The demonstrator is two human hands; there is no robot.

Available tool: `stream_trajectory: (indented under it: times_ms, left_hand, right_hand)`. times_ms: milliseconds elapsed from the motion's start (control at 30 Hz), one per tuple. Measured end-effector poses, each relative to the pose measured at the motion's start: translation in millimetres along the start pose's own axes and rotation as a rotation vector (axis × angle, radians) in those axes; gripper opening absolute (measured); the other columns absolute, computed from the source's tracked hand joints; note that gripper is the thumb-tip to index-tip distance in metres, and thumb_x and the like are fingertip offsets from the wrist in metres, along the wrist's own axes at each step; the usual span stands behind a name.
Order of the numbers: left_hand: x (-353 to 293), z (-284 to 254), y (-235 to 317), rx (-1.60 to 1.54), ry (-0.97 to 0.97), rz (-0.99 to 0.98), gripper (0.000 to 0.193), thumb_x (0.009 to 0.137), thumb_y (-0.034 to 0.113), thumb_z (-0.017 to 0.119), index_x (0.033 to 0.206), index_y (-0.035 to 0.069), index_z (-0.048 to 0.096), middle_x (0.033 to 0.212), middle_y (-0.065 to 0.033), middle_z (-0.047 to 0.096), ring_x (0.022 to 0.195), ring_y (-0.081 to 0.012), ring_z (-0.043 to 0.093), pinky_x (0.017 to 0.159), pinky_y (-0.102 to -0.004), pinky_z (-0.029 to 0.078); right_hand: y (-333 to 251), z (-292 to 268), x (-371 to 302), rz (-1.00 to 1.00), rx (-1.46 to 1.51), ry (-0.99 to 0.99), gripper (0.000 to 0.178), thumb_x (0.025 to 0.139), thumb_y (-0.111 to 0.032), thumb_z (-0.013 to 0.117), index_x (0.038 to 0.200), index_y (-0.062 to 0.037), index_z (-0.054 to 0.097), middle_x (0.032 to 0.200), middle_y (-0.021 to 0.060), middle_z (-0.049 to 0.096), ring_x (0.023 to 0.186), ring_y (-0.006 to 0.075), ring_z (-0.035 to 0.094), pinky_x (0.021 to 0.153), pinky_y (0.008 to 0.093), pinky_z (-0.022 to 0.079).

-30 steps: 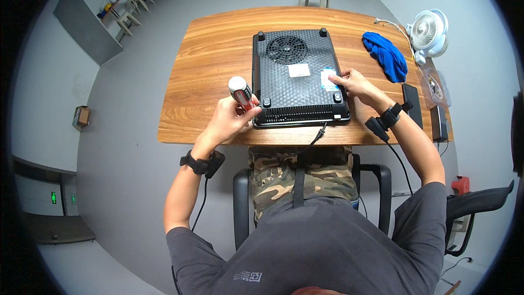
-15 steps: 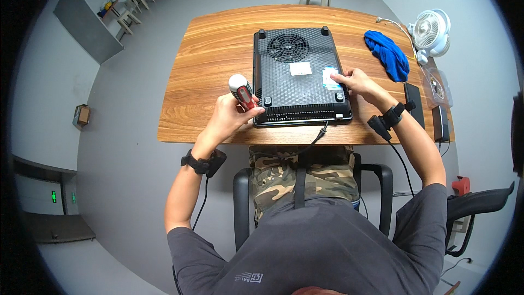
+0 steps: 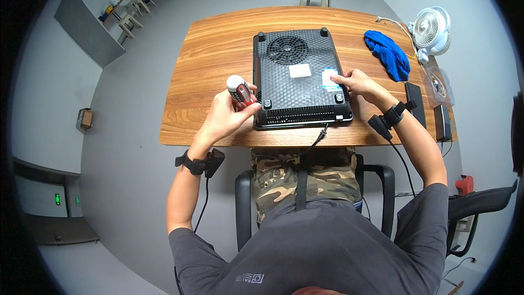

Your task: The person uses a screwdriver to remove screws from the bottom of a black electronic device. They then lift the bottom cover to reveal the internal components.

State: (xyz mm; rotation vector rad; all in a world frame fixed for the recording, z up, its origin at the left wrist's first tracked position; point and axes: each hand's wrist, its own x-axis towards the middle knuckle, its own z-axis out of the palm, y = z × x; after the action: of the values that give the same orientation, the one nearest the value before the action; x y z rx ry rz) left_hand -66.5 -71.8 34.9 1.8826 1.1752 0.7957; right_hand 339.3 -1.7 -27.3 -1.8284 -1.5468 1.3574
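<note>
An induction cooker (image 3: 305, 84) lies upside down on the wooden table, its black underside up, with a round fan grille (image 3: 287, 49) toward the far end. My left hand (image 3: 225, 114) is closed around a screwdriver (image 3: 238, 88) with a red and black handle and a white end. It is at the cooker's near left edge; the screwdriver's shaft and tip are hidden. My right hand (image 3: 357, 84) grips the cooker's right edge, thumb resting on a blue and white sticker (image 3: 328, 83). A black power cord (image 3: 321, 136) runs from the cooker's near edge over the table edge.
On the right of the table (image 3: 207, 54) lie a blue cloth (image 3: 387, 54), a black flat box (image 3: 415, 104), a black device (image 3: 442, 123) and a clear plastic container (image 3: 438, 84). A white fan (image 3: 429, 30) stands at the far right corner.
My left hand and the screwdriver have shifted slightly, the handle leaning a little more to the left. My right hand keeps its grip on the cooker.
</note>
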Motion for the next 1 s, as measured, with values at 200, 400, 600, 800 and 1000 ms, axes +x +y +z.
stream_trajectory:
  times_ms: [200,400,600,800,1000]
  left_hand:
    - [1,-16,15,-0.228,-0.015,0.107,0.070,0.094,0.001,0.070,0.155,0.005,0.038,0.118,-0.0126,0.066,0.096,-0.0175,0.070,0.088,-0.0319,0.060]
    - [1,-27,25,-0.023,-0.041,0.200,0.063,0.091,-0.001,0.075,0.148,0.004,0.051,0.115,-0.0122,0.068,0.092,-0.0162,0.071,0.080,-0.0285,0.062]
    - [1,-21,35,0.350,0.195,0.326,0.038,0.084,0.013,0.087,0.113,0.001,0.065,0.094,-0.0060,0.065,0.071,-0.0122,0.059,0.062,-0.0291,0.051]
    - [3,-22,51,0.493,0.186,0.278,0.029,0.093,0.018,0.076,0.112,-0.001,0.063,0.089,-0.0095,0.060,0.074,-0.0186,0.063,0.066,-0.0325,0.053]
    - [5,-19,46,0.175,0.118,0.291,0.025,0.095,0.021,0.073,0.111,0.002,0.067,0.089,-0.0110,0.060,0.070,-0.0230,0.066,0.063,-0.0352,0.052]
  right_hand:
    - [-5,0,-6,0.016,-0.020,0.015,0.066,0.087,-0.064,0.077,0.100,0.0005,0.076,0.089,0.0119,0.073,0.080,0.0196,0.068,0.067,0.0343,0.052]
    - [-4,-2,-4,-0.028,-0.032,-0.003,0.069,0.086,-0.064,0.078,0.098,0.0035,0.075,0.088,0.0144,0.073,0.082,0.0216,0.070,0.068,0.0357,0.055]
    - [-4,-6,0,-0.026,-0.059,-0.008,0.057,0.086,-0.058,0.081,0.089,-0.0013,0.072,0.071,0.0005,0.061,0.062,0.0086,0.056,0.058,0.0246,0.046]
    - [-9,-8,-5,-0.017,-0.068,-0.029,0.060,0.086,-0.059,0.081,0.094,0.0004,0.074,0.073,0.0021,0.064,0.064,0.0093,0.057,0.061,0.0252,0.048]
    - [-10,-8,-4,-0.044,-0.026,-0.062,0.061,0.087,-0.058,0.081,0.100,0.0016,0.073,0.074,0.0019,0.064,0.064,0.0084,0.056,0.059,0.0249,0.046]
